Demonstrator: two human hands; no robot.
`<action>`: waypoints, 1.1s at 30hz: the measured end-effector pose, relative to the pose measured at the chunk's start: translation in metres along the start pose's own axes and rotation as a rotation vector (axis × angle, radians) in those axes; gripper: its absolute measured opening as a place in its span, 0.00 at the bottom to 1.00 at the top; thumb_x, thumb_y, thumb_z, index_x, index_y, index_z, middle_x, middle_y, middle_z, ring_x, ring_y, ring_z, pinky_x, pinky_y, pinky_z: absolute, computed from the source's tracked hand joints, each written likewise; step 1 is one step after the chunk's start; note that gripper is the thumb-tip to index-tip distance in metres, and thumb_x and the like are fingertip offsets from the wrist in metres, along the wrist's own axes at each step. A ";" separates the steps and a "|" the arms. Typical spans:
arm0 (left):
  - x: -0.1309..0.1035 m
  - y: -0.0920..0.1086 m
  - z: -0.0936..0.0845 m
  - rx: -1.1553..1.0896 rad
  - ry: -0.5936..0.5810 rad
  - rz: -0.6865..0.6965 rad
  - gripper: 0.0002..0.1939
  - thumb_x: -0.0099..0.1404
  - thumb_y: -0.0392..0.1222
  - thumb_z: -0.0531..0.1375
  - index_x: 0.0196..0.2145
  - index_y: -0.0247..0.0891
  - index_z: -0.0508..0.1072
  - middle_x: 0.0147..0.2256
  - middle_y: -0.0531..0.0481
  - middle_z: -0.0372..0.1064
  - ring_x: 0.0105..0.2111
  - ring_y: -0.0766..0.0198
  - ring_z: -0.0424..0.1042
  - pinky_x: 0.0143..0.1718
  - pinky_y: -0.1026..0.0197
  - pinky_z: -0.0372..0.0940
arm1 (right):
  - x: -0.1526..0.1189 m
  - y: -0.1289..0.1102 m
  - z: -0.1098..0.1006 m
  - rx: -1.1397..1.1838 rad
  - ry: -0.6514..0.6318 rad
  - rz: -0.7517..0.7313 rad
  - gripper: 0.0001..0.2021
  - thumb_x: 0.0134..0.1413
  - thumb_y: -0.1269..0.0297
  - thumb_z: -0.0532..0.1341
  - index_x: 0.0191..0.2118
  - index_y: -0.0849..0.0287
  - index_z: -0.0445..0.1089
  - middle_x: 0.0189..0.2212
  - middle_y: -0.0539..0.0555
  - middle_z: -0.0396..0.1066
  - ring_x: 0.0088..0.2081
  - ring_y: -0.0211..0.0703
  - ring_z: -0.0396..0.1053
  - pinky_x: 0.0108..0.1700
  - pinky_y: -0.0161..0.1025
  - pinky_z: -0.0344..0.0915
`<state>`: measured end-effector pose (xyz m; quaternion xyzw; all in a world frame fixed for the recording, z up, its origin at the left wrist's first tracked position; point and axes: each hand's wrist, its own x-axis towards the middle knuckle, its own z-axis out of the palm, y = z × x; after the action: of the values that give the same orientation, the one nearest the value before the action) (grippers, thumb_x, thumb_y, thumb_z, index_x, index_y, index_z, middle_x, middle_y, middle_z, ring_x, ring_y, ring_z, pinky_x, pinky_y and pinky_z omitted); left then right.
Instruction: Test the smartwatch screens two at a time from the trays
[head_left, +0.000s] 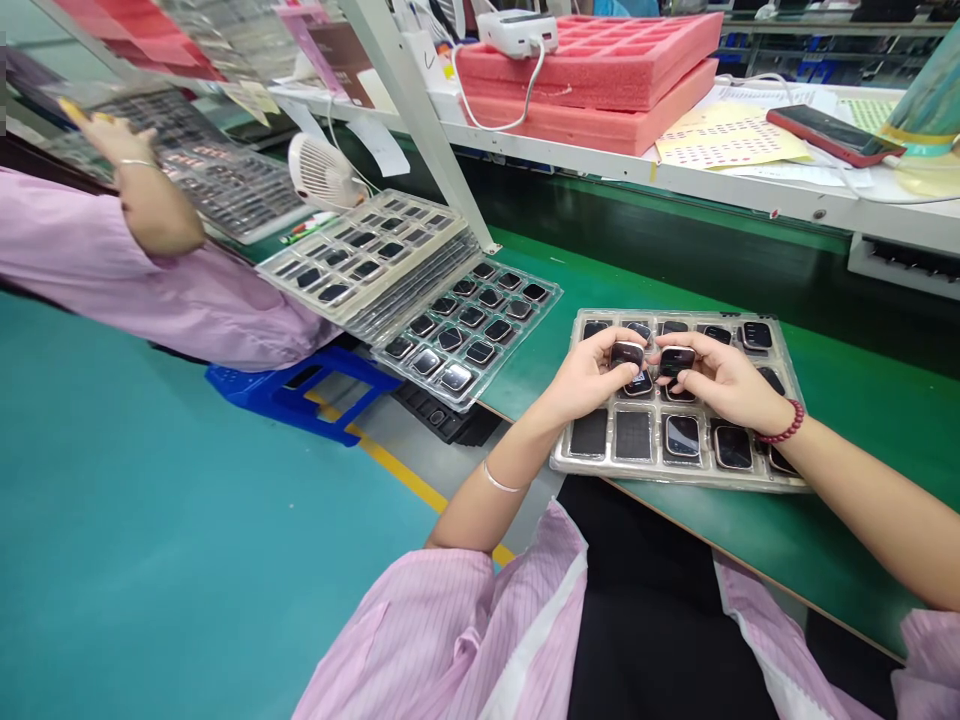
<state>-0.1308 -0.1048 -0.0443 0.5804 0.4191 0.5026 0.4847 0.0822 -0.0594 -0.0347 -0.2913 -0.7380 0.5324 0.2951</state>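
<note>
Nearest, a pink striped shirt [450, 620] is hanging open around black clothing [637, 600]. The left hand [592, 372] is pinching one watch [626, 354] and the right hand [721, 378] is pinching a second watch [676, 361], both sitting above the middle of the clear tray [637, 474] on the green bench [862, 420]. A slack pinch could be dropping either onto the seated watches [682, 437] below, scratching them; the beaded bracelet [782, 425] could be snagging those at right

Blue stool [251, 392] on flr [225, 560]; ph [832, 135] on shelf [750, 194].
</note>
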 end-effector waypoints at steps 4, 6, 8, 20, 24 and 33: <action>0.000 -0.002 -0.001 0.012 -0.003 0.020 0.16 0.59 0.39 0.65 0.44 0.35 0.70 0.38 0.47 0.72 0.38 0.64 0.74 0.39 0.64 0.67 | 0.000 0.000 0.000 0.004 -0.013 -0.001 0.21 0.57 0.68 0.60 0.57 0.55 0.69 0.48 0.57 0.75 0.42 0.47 0.79 0.42 0.44 0.78; 0.000 -0.001 -0.001 0.021 0.001 0.026 0.16 0.59 0.39 0.64 0.45 0.35 0.70 0.39 0.47 0.71 0.39 0.64 0.73 0.40 0.64 0.67 | 0.000 -0.001 0.000 0.004 -0.018 0.000 0.21 0.57 0.68 0.60 0.57 0.55 0.69 0.48 0.57 0.75 0.41 0.47 0.79 0.42 0.44 0.78; 0.000 -0.001 -0.001 0.020 0.003 0.027 0.17 0.59 0.38 0.64 0.45 0.35 0.69 0.39 0.47 0.71 0.39 0.64 0.74 0.41 0.63 0.67 | 0.000 -0.001 0.000 0.002 -0.021 0.003 0.21 0.56 0.69 0.60 0.57 0.55 0.69 0.48 0.57 0.75 0.41 0.47 0.79 0.42 0.44 0.78; -0.001 0.001 0.000 0.042 0.017 0.010 0.20 0.58 0.35 0.62 0.49 0.35 0.69 0.41 0.46 0.72 0.39 0.63 0.73 0.41 0.63 0.68 | -0.001 0.000 0.000 -0.006 -0.019 0.001 0.22 0.55 0.71 0.59 0.57 0.54 0.69 0.49 0.56 0.75 0.42 0.47 0.79 0.43 0.44 0.78; -0.002 0.003 0.000 0.078 0.012 0.000 0.23 0.56 0.34 0.62 0.51 0.36 0.68 0.43 0.45 0.72 0.42 0.60 0.74 0.39 0.64 0.68 | 0.000 -0.001 0.001 -0.002 -0.026 -0.024 0.24 0.53 0.72 0.60 0.57 0.55 0.68 0.49 0.57 0.75 0.42 0.47 0.78 0.42 0.43 0.77; 0.000 0.000 -0.001 0.043 0.000 -0.010 0.26 0.56 0.33 0.62 0.53 0.36 0.68 0.42 0.46 0.73 0.41 0.61 0.75 0.42 0.62 0.69 | 0.000 -0.002 0.002 0.017 -0.019 0.018 0.24 0.51 0.73 0.59 0.56 0.55 0.68 0.46 0.56 0.76 0.40 0.46 0.77 0.35 0.40 0.77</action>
<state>-0.1317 -0.1051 -0.0442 0.5887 0.4327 0.4911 0.4745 0.0804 -0.0611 -0.0329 -0.2903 -0.7336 0.5439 0.2858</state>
